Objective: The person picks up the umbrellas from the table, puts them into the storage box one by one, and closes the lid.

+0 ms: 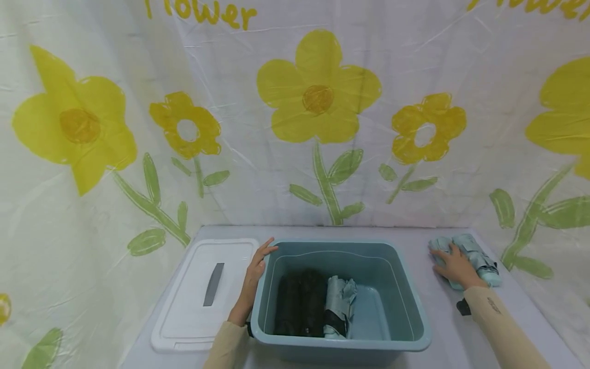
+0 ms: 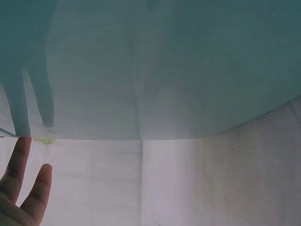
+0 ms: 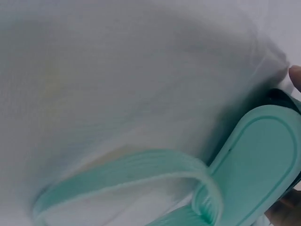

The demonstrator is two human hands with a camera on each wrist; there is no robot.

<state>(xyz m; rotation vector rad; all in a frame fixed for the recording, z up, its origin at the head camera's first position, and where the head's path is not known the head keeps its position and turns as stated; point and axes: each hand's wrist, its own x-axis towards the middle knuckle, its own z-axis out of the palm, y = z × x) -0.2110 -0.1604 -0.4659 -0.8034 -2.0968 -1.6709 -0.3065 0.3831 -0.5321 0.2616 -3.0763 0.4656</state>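
My left hand [image 1: 254,271] rests at the left rim of a blue-green storage bin [image 1: 417,312], fingers fairly straight; two fingers [image 2: 39,190] show beside its wall in the left wrist view. Over at the right side of the table, my right hand [image 1: 457,267] grips a light teal folded umbrella [image 1: 439,243] from above. Its flat teal handle [image 3: 261,160] and looped strap [image 3: 127,174] fill the lower part of the right wrist view, with fingers on either side. A second teal folded umbrella [image 1: 471,245] lies right beside it.
Inside the bin, two black bundles [image 1: 290,305] lie at the left, with a light blue folded umbrella [image 1: 338,300] alongside. A white lid [image 1: 184,302] with a grey handle [image 1: 214,285] lies left of the bin. A flower-printed curtain [image 1: 258,174] hangs behind the table.
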